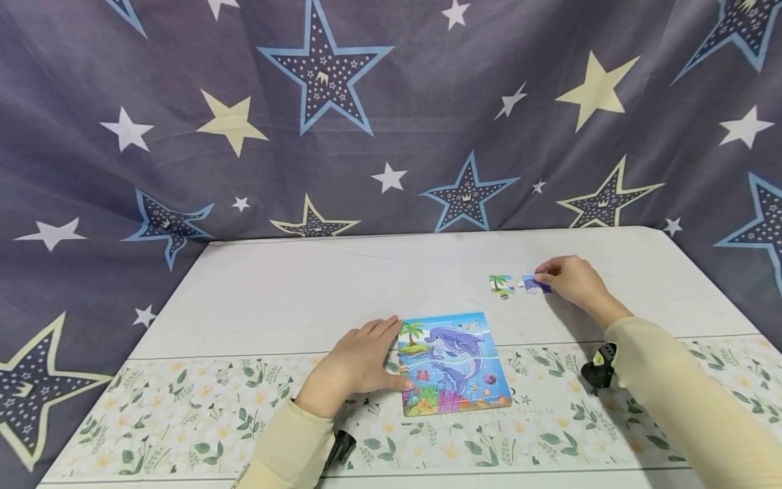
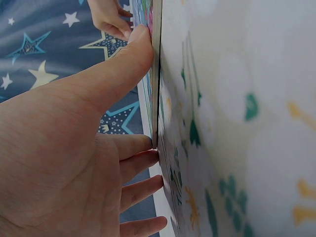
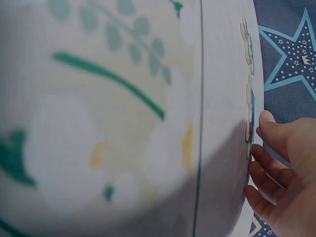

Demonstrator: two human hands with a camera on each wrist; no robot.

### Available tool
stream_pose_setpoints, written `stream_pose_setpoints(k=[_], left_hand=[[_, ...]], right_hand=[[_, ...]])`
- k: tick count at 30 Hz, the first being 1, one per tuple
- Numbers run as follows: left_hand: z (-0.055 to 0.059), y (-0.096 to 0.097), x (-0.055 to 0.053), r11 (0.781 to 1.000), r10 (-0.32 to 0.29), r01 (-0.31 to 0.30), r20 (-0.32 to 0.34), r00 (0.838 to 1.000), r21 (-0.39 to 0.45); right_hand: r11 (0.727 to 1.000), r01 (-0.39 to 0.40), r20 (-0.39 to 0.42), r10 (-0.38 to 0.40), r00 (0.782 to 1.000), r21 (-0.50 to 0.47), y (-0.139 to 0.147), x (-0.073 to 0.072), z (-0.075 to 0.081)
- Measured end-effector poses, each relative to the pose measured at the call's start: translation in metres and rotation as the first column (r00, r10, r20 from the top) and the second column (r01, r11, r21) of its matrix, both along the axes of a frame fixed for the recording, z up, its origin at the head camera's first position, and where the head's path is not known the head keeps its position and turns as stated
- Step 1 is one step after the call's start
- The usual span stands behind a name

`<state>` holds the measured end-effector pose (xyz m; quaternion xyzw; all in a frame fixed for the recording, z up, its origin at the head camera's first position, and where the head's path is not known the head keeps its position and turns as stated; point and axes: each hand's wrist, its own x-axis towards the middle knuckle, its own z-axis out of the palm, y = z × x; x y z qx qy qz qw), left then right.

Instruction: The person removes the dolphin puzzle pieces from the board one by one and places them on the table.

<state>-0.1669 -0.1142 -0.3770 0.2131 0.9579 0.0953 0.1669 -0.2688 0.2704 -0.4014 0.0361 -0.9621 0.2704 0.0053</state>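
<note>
A square dolphin jigsaw puzzle (image 1: 455, 360) lies on the table with its picture up. My left hand (image 1: 360, 363) is spread along the puzzle's left side. Its thumb (image 2: 140, 47) rests on the near left part, and the index finger touches the edge; the other fingers are extended. Farther back on the right, my right hand (image 1: 571, 280) pinches a blue puzzle piece (image 1: 530, 285) between thumb and fingers, low at the table top. Part of that piece is hidden by the fingers. Just left of it lies a palm tree puzzle piece (image 1: 500, 282).
The white table (image 1: 342, 285) has a floral printed band (image 1: 201, 414) across its front. A dark star-patterned cloth (image 1: 391, 142) hangs behind the table and at its sides. Black wrist devices (image 1: 600, 370) sit on both forearms, by the light sleeves (image 1: 684, 394).
</note>
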Motion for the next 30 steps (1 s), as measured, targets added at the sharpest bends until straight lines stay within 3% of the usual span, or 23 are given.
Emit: stream_pose_setpoints(k=[9,13,19,30], left_hand=[[-0.001,-0.001,0.0,1.0,-0.002,0.002,-0.002,1.0,0.002],[-0.001,-0.001,0.0,1.0,-0.002,0.002,0.0,1.0,0.002],[-0.001,-0.001,-0.001,1.0,-0.005,0.005,0.003,1.0,0.001],[-0.001,0.0,-0.002,1.0,-0.009,0.009,-0.006,1.0,-0.011]], right_hand=[[0.996,0.002,-0.097,-0.01,0.995,-0.089,-0.003,0.006,0.002],[0.989,-0.06,-0.111,0.045,0.993,-0.133,-0.008,0.009,0.005],[0.979,-0.165,-0.162,0.145,0.976,-0.117,-0.018,0.017,0.008],[0.944,-0.287,-0.117,0.27,0.956,-0.162,-0.043,0.034,0.01]])
